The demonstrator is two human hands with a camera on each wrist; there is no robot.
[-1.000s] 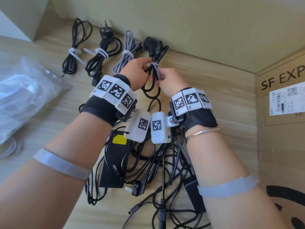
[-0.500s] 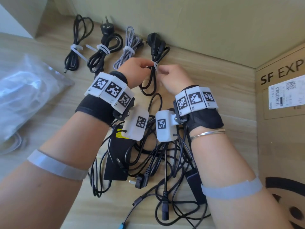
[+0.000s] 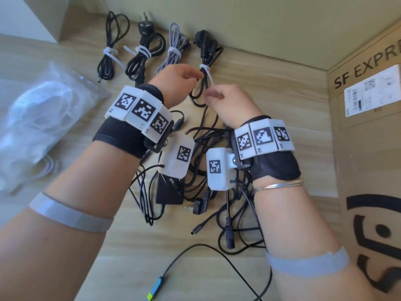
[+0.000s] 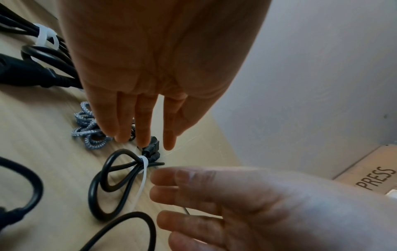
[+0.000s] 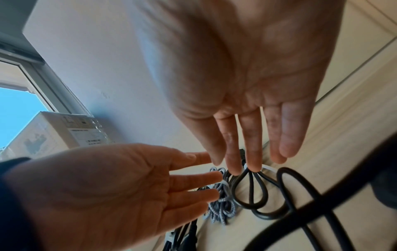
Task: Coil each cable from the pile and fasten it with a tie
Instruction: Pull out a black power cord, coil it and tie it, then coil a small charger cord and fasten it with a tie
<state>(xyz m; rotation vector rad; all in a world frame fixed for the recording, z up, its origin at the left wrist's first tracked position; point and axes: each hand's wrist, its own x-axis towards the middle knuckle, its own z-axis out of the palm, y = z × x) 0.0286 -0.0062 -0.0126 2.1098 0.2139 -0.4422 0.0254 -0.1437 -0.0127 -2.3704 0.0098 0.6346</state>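
At the far left we see a clear bag [image 3: 41,118] of white cords lying on the table [image 3: 282,109]; beyond it, along the wall, lies a row of tied coils: a thin black one [image 3: 109,51], a thick black one [image 3: 144,55] with its plug up, a grey braided one [image 3: 173,51], and then the black cable [image 3: 206,68] we have just bound, lying on the table with its plug toward the wall; a white tie [image 3: 205,69] cinches its middle, the loose tail trailing down toward us.

Our left hand [image 3: 175,83] hovers just left of that cable, fingers straight and slack, gripping nothing; the left wrist view shows its fingertips [image 4: 146,139] above the plug end, clear of the tie [image 4: 144,168].

Our right hand [image 3: 230,101] hangs just right of the cable, fingers likewise straight and spread, holding nothing; whether a fingertip [image 5: 253,163] brushes the tie we cannot tell; the two hands are apart, the coil between them.

Below our wrists sits the pile [image 3: 208,187] of loose black cables, tangled round a black power brick [image 3: 169,192]; a cord with a blue-green plug [image 3: 155,288] runs near the bottom edge.

At the far right stands a cardboard box [image 3: 368,148] with a shipping label.
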